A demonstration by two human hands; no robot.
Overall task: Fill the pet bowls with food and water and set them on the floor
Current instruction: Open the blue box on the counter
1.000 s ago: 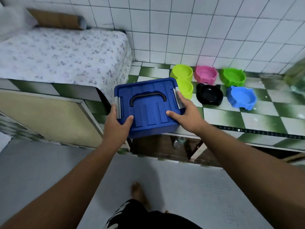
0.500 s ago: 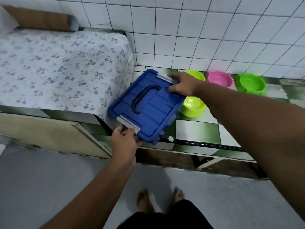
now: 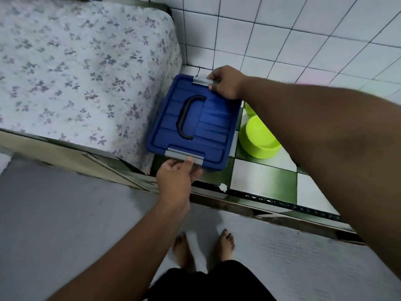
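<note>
A blue lidded plastic box (image 3: 201, 124) with a black carry handle sits on the green-and-white tiled counter (image 3: 260, 181). My left hand (image 3: 176, 178) pinches the grey latch at the box's near edge. My right hand (image 3: 225, 84) grips the grey latch at its far edge. A lime-green pet bowl (image 3: 259, 141) stands just right of the box, partly behind my right forearm. A sliver of a second lime bowl (image 3: 249, 109) shows behind it. The other bowls are out of view.
A floral-covered mattress (image 3: 76, 68) lies left of the box, almost touching it. A white tiled wall (image 3: 282, 40) rises behind. The counter's front edge has a dark trim strip (image 3: 282, 202). My bare feet (image 3: 204, 248) stand on grey floor below.
The box has turned further, its handle now running front to back. My hands stayed on the two latches. The view has tilted down and left, so the pink and green bowls dropped out of sight.
</note>
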